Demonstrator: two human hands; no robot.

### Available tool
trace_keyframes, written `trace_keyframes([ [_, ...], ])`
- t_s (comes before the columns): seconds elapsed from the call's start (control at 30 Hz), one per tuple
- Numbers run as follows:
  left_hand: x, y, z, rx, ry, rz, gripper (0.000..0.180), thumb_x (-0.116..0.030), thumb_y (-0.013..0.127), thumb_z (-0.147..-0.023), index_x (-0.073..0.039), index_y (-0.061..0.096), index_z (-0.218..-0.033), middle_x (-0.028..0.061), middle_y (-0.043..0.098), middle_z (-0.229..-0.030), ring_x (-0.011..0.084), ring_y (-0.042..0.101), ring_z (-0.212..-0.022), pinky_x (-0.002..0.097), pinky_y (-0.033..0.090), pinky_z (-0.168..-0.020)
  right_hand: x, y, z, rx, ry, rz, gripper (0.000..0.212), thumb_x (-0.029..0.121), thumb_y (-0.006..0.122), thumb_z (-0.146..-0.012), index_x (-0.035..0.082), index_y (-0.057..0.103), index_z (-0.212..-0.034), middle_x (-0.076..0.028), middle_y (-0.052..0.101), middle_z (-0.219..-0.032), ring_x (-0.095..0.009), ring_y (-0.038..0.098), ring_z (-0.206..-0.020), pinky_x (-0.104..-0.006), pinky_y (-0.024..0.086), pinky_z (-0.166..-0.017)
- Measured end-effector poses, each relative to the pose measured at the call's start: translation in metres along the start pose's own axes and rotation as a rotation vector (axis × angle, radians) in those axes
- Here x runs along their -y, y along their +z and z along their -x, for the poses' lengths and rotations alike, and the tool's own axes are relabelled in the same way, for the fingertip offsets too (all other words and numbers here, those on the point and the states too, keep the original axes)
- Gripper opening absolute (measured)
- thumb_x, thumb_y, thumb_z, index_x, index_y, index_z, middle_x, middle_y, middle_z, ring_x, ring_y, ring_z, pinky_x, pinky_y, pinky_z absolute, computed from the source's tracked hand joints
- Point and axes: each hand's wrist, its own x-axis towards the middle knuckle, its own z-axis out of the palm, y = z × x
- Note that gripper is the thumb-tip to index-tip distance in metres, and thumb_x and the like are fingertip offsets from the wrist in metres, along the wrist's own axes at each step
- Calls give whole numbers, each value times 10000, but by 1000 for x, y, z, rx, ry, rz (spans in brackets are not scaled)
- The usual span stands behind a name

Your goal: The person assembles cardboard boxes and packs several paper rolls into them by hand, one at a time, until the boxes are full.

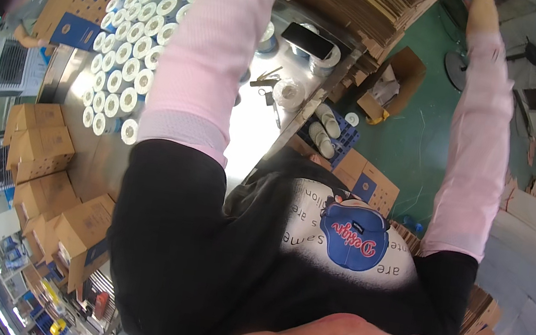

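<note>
Both hands lie outside view; grip: we cannot tell. White-and-blue, plastic-looking cylindrical spools (131, 69): we judge stiff, weighty; grasp rims.

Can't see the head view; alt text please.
The left arm and right arm, pink-sleeved, reach to the top edge, which crops off the hands. The left crosses a metal table with white-ended spools and a black phone; green floor shows beside the right. Cardboard boxes sit at left.

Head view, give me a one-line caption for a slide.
Pink sleeves outstretched, white-ended spools crowding a bright worktable, cardboard boxes nearby.
</note>
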Motion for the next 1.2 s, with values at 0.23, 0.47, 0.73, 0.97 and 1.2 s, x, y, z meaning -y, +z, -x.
trace_keyframes([
  [0.23,103,-72,380,188,-832,17,440,-226,633,-846,27,525,-1190,218,595,-1146,338,579,-1065,393,451,-911,-138,-28,406,388,759,335,522,397,513,-891,81,477,-1305,-140,510,-1221,-222,499,-1100,-314,394,-926],
  [0.47,129,-100,597,963,-1417,-114,429,-384,630,-832,-22,633,-1064,205,658,-1065,338,618,-1030,382,478,-895,-78,-126,666,852,1588,434,407,292,531,-890,34,564,-1204,-134,609,-1042,-219,589,-932,-319,473,-801],
  [0.73,115,-14,557,1165,-1401,-439,413,-306,672,-769,-10,680,-1058,189,665,-1084,326,630,-1047,365,485,-904,-67,-124,602,316,1492,246,319,168,523,-907,-29,614,-1141,-136,691,-910,-205,665,-770,-301,537,-685],
  [0.97,147,-75,526,1204,-1299,-142,240,-246,612,-817,-60,708,-935,172,699,-834,331,668,-836,374,515,-773,4,23,444,571,969,215,301,148,558,-909,30,587,-1184,-88,684,-947,-185,659,-829,-298,513,-748],
  [1.2,58,-192,435,1280,-621,14,195,-294,671,-790,-119,666,-874,119,683,-868,295,645,-850,391,497,-753,96,168,336,835,-437,527,365,118,631,-786,43,599,-1143,-153,660,-899,-352,636,-800,-407,506,-770],
])
